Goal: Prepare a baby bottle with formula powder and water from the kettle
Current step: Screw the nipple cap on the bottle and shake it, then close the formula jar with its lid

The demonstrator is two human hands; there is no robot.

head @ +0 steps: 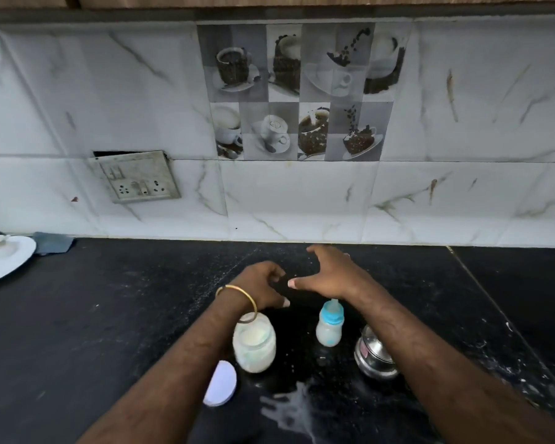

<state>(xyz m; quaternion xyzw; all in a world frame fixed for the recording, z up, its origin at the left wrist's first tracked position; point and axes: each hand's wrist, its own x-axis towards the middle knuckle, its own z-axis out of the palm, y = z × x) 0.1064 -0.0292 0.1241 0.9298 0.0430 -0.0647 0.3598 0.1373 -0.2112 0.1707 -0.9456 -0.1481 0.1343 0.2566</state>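
White lid (221,383) beside powder jar (254,343)

A small baby bottle (329,325) with a blue collar and clear teat stands upright on the black counter (109,315). Left of it stands an open glass jar (254,344) of white formula powder; right, a steel kettle (375,355).

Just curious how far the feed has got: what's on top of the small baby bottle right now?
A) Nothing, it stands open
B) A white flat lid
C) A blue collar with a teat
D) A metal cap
C: the baby bottle stands upright on the dark counter with a blue collar and pale teat fitted on top.
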